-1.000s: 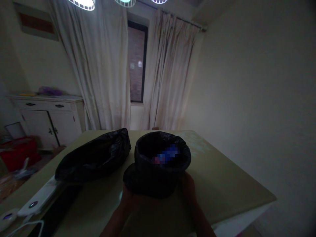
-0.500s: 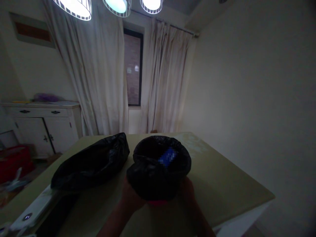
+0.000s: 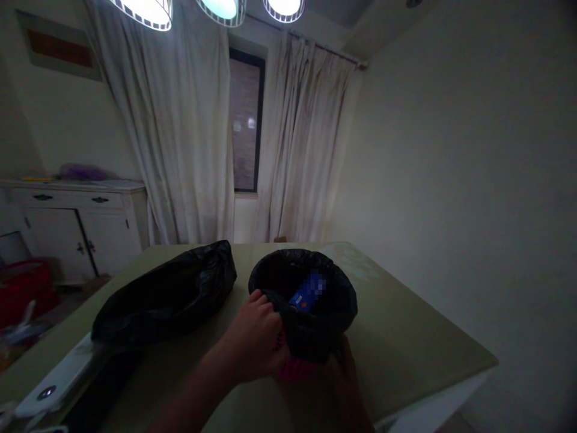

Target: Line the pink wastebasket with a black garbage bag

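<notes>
A pink bin (image 3: 295, 368), lined with a black trash bag (image 3: 315, 337), stands on the table in front of me. Inside the liner lies a blue packet (image 3: 308, 293), partly blurred. My left hand (image 3: 259, 331) is closed on the liner's folded rim at the near left, and pink openwork shows beside its fingers. Low on the right side, my right hand (image 3: 345, 367) is curled against the bin beneath the liner's edge; its fingers are dim and partly hidden. A second black bag (image 3: 166, 300) lies spread out to the left.
The pale green table (image 3: 406, 337) has a corner at the right. A white device with a round button (image 3: 54, 385) and a dark flat object (image 3: 103, 391) lie at the front left. A white cabinet (image 3: 112, 222) and curtains (image 3: 189, 150) stand behind.
My left hand has come up from under the liner onto its rim. The liner's near left bulge has been drawn in, showing more of the pink bin. The bin has shifted slightly right.
</notes>
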`<state>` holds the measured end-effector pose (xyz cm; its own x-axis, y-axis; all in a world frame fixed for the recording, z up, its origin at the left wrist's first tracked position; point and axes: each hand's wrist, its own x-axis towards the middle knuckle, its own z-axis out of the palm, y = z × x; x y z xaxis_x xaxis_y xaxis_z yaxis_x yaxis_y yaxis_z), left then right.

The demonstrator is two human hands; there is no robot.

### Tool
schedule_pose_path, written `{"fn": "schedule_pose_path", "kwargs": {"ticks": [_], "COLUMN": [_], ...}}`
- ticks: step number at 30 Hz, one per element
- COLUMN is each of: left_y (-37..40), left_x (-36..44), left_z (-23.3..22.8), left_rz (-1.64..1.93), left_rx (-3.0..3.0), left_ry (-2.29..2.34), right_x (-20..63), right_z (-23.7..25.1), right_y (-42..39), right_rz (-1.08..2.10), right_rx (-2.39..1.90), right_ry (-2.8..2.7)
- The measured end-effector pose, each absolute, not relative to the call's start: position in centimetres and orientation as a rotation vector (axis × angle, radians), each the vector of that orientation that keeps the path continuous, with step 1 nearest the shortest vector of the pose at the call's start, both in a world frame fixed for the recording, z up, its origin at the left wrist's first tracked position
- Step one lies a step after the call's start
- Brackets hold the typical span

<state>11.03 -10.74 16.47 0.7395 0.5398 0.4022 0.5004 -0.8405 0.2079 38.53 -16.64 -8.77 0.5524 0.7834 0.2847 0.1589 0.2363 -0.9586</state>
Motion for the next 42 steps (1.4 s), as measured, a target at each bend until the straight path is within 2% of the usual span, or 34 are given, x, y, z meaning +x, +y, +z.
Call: {"fn": "schedule_pose_path", "kwargs": {"ticks": [4,10,14,20,24,27,35,42], "left_y": [-10.6,-11.3,-11.7,-11.4,-11.3,-11.5,-11.8,-12.4], "left_x": [11.1,10.9,11.0,12.2,12.8,12.9,13.0,13.5], "left_z": [15.8,15.4,15.5,13.9,13.5,13.5,14.1,15.2], "left_rz": [0.742,1.036,1.06,1.189,1.41,1.488,1.522,1.358], "left_rx": [2.895,2.878,2.784,2.728,2.747,2.768,2.725,2.719], "left_ry": [0.837,0.726,0.67,0.905,0.86,0.81,1.047,1.201], "right_x": [38.2,37.5,36.1,37.3,38.4,38.7,40.9,40.6], "right_z": [-7.8,-5.0,-2.7,-0.1,3.5,6.7,9.2,11.3], "right_y": [-17.0,-17.9,-18.3,-17.3,-16.6,-16.2,-15.9,-17.0], "right_rz": [0.384,0.168,0.062,-0.09,-0.291,-0.314,-0.53,-0.473], "right_rx": [-1.296,-1.254,-1.312,-1.339,-1.253,-1.128,-1.179,-1.296], "right_ry": [-1.02,-1.041,-1.04,-0.935,-0.821,-0.853,-1.019,-1.197]}}
